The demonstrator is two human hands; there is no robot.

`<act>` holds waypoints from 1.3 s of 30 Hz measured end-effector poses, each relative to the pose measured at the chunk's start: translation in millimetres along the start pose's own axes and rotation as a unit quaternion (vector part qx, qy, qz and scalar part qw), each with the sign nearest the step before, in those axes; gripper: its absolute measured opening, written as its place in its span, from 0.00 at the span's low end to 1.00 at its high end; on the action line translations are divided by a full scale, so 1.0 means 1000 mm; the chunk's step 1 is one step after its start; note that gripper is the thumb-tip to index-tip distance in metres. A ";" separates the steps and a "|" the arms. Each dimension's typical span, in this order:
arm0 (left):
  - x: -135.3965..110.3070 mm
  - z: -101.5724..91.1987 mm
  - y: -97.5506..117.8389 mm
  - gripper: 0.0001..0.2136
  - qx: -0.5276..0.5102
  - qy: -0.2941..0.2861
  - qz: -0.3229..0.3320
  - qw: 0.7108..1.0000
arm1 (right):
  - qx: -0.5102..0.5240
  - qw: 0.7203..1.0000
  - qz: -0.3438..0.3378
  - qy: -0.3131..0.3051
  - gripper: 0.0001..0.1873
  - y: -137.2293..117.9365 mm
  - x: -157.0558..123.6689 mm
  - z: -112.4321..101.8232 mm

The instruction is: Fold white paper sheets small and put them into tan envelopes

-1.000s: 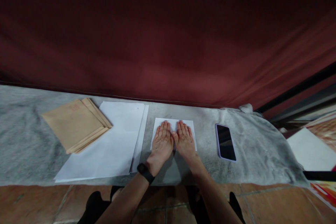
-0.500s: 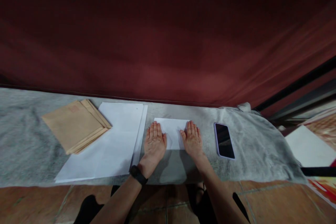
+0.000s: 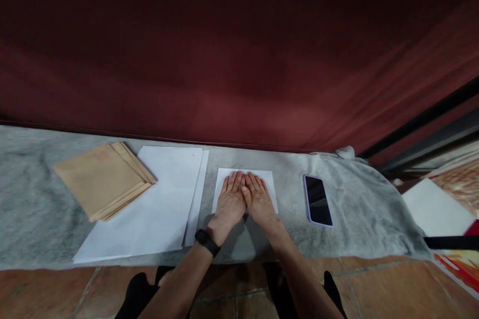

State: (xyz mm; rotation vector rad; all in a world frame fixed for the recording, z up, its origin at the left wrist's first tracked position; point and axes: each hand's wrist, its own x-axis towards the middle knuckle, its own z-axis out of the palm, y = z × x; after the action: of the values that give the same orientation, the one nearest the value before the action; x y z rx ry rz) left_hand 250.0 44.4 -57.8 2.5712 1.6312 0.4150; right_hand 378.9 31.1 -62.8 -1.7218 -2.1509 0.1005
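Observation:
A small white sheet of paper (image 3: 270, 179), which looks folded, lies flat on the grey cloth. My left hand (image 3: 231, 202) rests palm down on its middle, fingers stretched out. Right beside it my right hand (image 3: 260, 202) lies flat on the same paper, and the two hands touch along their inner edges. A black band circles my left wrist. The paper's far edge and both side margins show; the part under my palms is hidden.
Larger white sheets (image 3: 164, 209) lie to the left, partly under a stack of brown envelopes (image 3: 101, 174). A phone (image 3: 318, 200) lies on the grey cloth (image 3: 359, 209) to the right. Behind rises a dark red fabric (image 3: 224, 84). A dark bar (image 3: 452, 242) juts in at the right.
Both hands have slid inward over the paper, from its left and right edges to its middle, where they now meet. The paper lies in about the same place.

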 end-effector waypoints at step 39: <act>-0.062 -0.024 -0.008 0.24 0.004 -0.048 0.066 0.997 | -0.033 0.999 -0.036 0.003 0.30 -0.001 -0.065 -0.013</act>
State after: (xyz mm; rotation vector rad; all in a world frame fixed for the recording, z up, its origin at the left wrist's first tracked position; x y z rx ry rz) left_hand 211.8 -9.2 -48.1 2.6689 1.4427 0.2887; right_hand 394.2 -32.9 -66.4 -1.6738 -2.2322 0.0051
